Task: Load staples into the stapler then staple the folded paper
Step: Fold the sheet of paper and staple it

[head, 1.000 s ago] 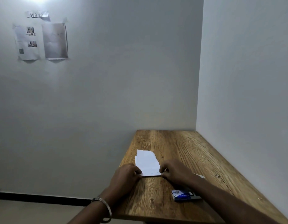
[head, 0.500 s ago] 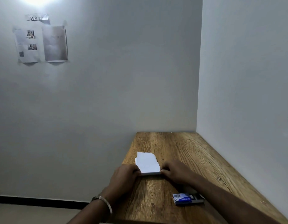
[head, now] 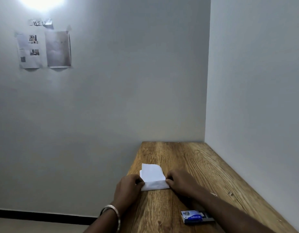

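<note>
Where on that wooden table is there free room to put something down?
The far end of the table, between the folded paper and the wall corner, is bare. So is the right strip along the wall. Near the edge, hands, paper and blue box crowd it.

The paper (head: 153, 178) now has its near edge turned up into a narrow flap, which lay flat a second ago; the left hand (head: 127, 187) and right hand (head: 179, 181) pinch that flap's two ends

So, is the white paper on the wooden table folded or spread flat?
Folded: the white paper sheet shows a near flap turned up over it, both hands pinching its ends.
</note>
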`<state>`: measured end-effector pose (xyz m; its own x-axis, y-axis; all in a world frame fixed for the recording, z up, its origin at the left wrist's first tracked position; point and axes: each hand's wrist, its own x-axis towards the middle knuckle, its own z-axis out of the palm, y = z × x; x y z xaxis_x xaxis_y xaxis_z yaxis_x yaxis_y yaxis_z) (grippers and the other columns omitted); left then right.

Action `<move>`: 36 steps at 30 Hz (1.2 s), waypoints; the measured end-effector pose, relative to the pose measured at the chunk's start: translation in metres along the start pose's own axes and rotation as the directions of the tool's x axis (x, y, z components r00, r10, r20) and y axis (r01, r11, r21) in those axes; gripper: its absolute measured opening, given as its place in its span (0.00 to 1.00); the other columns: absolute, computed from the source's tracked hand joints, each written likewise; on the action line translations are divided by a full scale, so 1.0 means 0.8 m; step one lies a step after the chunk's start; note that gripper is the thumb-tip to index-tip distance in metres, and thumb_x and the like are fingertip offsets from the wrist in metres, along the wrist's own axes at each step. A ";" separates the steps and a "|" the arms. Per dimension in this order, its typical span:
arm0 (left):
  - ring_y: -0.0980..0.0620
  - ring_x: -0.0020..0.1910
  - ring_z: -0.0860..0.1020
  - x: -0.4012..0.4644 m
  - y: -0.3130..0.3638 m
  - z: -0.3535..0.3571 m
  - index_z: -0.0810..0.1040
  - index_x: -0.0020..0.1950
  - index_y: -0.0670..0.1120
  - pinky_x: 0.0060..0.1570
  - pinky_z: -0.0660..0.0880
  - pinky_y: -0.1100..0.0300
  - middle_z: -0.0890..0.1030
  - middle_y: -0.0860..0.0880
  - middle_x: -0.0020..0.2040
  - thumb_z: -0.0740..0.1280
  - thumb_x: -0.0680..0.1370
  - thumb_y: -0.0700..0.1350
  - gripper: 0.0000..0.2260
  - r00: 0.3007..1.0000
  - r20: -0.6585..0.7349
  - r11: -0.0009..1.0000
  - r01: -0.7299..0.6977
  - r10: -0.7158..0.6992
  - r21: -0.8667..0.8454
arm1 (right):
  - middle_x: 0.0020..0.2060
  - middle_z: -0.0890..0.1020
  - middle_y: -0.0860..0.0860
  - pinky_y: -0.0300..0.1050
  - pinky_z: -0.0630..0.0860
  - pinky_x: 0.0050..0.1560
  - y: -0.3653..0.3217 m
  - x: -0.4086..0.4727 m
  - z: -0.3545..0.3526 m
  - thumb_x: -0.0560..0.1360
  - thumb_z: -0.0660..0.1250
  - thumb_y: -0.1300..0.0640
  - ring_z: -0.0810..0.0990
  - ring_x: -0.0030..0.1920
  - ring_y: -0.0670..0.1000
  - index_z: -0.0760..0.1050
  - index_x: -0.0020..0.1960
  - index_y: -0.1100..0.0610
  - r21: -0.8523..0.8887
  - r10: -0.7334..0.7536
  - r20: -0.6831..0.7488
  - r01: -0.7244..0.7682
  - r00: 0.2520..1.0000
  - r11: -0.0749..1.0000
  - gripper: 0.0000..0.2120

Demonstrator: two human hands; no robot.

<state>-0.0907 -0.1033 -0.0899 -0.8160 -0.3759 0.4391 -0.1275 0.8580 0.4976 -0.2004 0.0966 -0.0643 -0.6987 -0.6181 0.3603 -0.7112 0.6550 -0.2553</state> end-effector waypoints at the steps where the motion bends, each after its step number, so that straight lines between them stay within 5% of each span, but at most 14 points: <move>1: 0.60 0.43 0.78 0.000 -0.001 0.001 0.84 0.45 0.54 0.44 0.76 0.61 0.84 0.58 0.44 0.68 0.76 0.52 0.05 1.000 0.006 1.000 0.008 -0.008 0.011 | 0.42 0.83 0.46 0.36 0.71 0.38 0.000 -0.001 0.002 0.77 0.64 0.50 0.79 0.40 0.43 0.82 0.48 0.52 -0.014 -0.003 -0.005 0.003 1.000 1.000 0.09; 9: 0.59 0.47 0.78 0.003 0.000 0.002 0.82 0.46 0.56 0.46 0.75 0.59 0.82 0.60 0.44 0.70 0.74 0.55 0.05 0.999 -0.003 0.996 0.032 -0.032 0.088 | 0.46 0.82 0.47 0.43 0.74 0.42 -0.001 0.001 0.013 0.76 0.66 0.48 0.78 0.44 0.46 0.78 0.50 0.51 -0.085 0.045 -0.019 -0.046 0.999 0.995 0.08; 15: 0.57 0.46 0.79 -0.001 0.005 0.001 0.81 0.43 0.54 0.48 0.76 0.57 0.79 0.59 0.40 0.69 0.73 0.58 0.09 0.989 -0.022 0.986 0.149 -0.148 0.075 | 0.41 0.82 0.49 0.41 0.68 0.34 0.000 0.005 0.014 0.74 0.65 0.49 0.80 0.41 0.48 0.77 0.47 0.53 -0.096 0.120 0.037 -0.115 0.992 0.989 0.08; 19: 0.56 0.36 0.80 -0.002 0.017 -0.005 0.83 0.38 0.48 0.39 0.77 0.60 0.82 0.53 0.34 0.69 0.73 0.60 0.16 0.969 -0.004 0.965 0.247 -0.248 0.091 | 0.43 0.81 0.49 0.46 0.75 0.42 -0.004 0.002 0.015 0.75 0.64 0.48 0.79 0.43 0.49 0.75 0.49 0.53 -0.100 0.130 0.028 -0.127 0.991 0.987 0.09; 23: 0.54 0.29 0.74 0.000 0.027 -0.010 0.76 0.32 0.47 0.33 0.68 0.62 0.74 0.54 0.26 0.71 0.71 0.60 0.19 0.945 0.094 0.949 0.308 -0.313 0.059 | 0.43 0.79 0.47 0.43 0.70 0.39 -0.008 0.000 0.016 0.76 0.64 0.48 0.76 0.42 0.47 0.74 0.49 0.51 -0.099 0.129 0.016 -0.127 0.992 0.987 0.07; 28: 0.54 0.41 0.82 0.006 0.028 -0.019 0.85 0.42 0.47 0.40 0.76 0.57 0.84 0.52 0.38 0.74 0.71 0.55 0.12 0.923 0.207 0.944 0.331 -0.326 0.011 | 0.40 0.76 0.46 0.42 0.67 0.37 -0.009 -0.003 0.016 0.77 0.63 0.49 0.74 0.40 0.47 0.70 0.45 0.49 -0.096 0.107 0.007 -0.106 0.994 0.990 0.06; 36: 0.53 0.42 0.81 0.011 0.035 -0.018 0.85 0.46 0.43 0.40 0.75 0.59 0.85 0.47 0.45 0.74 0.73 0.49 0.09 0.901 0.259 0.912 0.390 -0.349 -0.126 | 0.44 0.79 0.47 0.44 0.70 0.42 -0.007 0.000 0.017 0.77 0.64 0.48 0.76 0.43 0.48 0.74 0.50 0.51 -0.082 0.119 0.019 -0.117 0.993 0.990 0.07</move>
<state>-0.0935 -0.0877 -0.0611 -0.8362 -0.5477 0.0282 -0.3636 0.5922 0.7191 -0.1974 0.0868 -0.0749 -0.7797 -0.5438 0.3104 -0.6157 0.7561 -0.2218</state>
